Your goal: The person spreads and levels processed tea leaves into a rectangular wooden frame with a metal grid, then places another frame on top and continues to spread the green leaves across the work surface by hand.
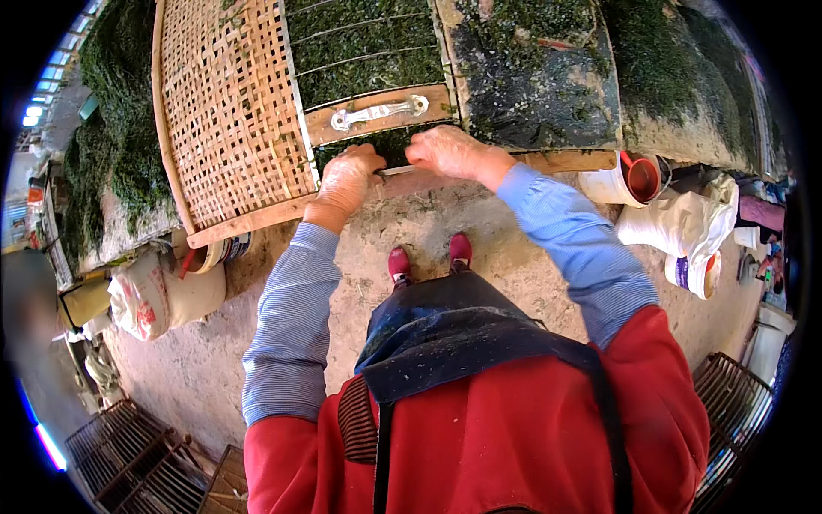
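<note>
My left hand (350, 180) rests with curled fingers at the near left corner of a slatted frame (298, 96). My right hand (443, 153) is bent over the same near edge, a short way to the right. Whether either hand pinches the edge or some of the plant matter is hidden by the fingers. Dark green shredded plant matter (372, 70) fills the frame between thin cross strips. Just beyond my hands, a wooden bar (321, 128) with a metal handle (379, 114) lies across it. A woven bamboo tray (228, 103) adjoins on the left.
A dark board (539, 109) strewn with green bits lies to the right. Green heaps (122, 83) flank the work surface. Below stand a white bucket (607, 183) with a red scoop (641, 177) and sacks (154, 295). Slatted racks (128, 450) stand behind me. A blurred person (29, 308) is at far left.
</note>
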`<state>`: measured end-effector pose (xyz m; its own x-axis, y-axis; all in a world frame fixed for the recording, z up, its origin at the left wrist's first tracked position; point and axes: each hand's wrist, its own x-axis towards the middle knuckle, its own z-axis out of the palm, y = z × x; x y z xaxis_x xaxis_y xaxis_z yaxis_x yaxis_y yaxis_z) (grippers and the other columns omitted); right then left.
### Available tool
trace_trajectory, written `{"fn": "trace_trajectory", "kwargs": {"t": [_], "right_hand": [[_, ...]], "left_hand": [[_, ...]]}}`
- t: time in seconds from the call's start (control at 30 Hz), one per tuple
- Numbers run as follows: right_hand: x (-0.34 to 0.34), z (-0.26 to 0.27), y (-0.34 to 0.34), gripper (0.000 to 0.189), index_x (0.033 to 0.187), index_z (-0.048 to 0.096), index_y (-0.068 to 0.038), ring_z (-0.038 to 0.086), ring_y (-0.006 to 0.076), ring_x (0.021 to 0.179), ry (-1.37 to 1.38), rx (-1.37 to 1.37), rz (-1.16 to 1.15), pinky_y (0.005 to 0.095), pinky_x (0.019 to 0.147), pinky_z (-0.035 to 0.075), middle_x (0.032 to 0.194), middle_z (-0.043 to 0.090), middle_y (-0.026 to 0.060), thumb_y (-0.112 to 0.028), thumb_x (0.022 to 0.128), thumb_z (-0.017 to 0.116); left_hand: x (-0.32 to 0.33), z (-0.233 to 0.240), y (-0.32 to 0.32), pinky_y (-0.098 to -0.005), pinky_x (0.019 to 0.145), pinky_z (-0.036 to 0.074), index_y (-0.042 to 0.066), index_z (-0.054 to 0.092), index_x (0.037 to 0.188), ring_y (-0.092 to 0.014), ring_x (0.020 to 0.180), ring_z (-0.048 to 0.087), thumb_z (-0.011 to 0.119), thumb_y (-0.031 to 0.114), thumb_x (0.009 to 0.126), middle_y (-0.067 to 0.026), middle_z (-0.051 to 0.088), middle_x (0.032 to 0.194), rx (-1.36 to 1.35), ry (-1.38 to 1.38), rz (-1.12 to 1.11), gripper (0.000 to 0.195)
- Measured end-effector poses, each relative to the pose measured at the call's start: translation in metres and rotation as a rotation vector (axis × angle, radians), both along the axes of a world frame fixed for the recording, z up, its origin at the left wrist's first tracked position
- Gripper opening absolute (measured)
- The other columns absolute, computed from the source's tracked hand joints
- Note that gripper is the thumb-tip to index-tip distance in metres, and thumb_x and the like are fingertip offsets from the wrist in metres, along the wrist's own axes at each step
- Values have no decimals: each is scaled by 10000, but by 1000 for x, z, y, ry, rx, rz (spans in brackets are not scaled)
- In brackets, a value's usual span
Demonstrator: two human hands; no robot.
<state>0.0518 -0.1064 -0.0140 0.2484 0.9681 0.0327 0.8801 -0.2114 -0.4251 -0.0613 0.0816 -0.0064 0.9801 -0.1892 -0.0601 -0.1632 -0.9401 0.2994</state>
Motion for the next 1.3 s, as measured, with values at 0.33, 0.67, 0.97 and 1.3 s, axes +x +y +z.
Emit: {"fn": "trace_trajectory", "kwargs": {"t": [0.33, 0.67, 0.97, 1.3], "right_hand": [[-77, -5, 36, 339, 1087, 511, -73, 467, 238, 1074, -232, 187, -383, 402, 880, 418, 1065, 495, 92, -202, 784, 591], [-94, 2, 38, 343, 1072, 569, -36, 369, 272, 1233, -290, 40, -525, 492, 1009, 238, 1255, 468, 125, -286, 843, 517], [-82, -5, 1, 204, 924, 604, -66, 496, 270, 1008, -264, 254, -707, 429, 854, 369, 1056, 544, 90, -204, 776, 578], [-96, -19, 9, 230, 1008, 558, -65, 434, 255, 999, -362, 133, -578, 469, 833, 356, 979, 488, 85, -197, 819, 549]], "left_hand": [[8, -16, 1, -401, 725, 488, 98, 657, 856, -298, 846, 602, 633, 127, 707, -108, 609, 913, -228, -61, 438, 153], [-13, -22, 36, -383, 737, 491, 47, 660, 828, -312, 809, 605, 661, 57, 689, -137, 622, 852, -23, -167, 317, 139], [-54, -1, 56, -408, 813, 450, 56, 640, 883, -282, 1052, 514, 594, 25, 701, -79, 609, 1000, -19, -397, 223, 191], [-59, -16, 38, -404, 878, 385, 49, 590, 996, -259, 1085, 446, 556, 116, 692, -54, 517, 1114, 202, -240, 149, 314]]}}
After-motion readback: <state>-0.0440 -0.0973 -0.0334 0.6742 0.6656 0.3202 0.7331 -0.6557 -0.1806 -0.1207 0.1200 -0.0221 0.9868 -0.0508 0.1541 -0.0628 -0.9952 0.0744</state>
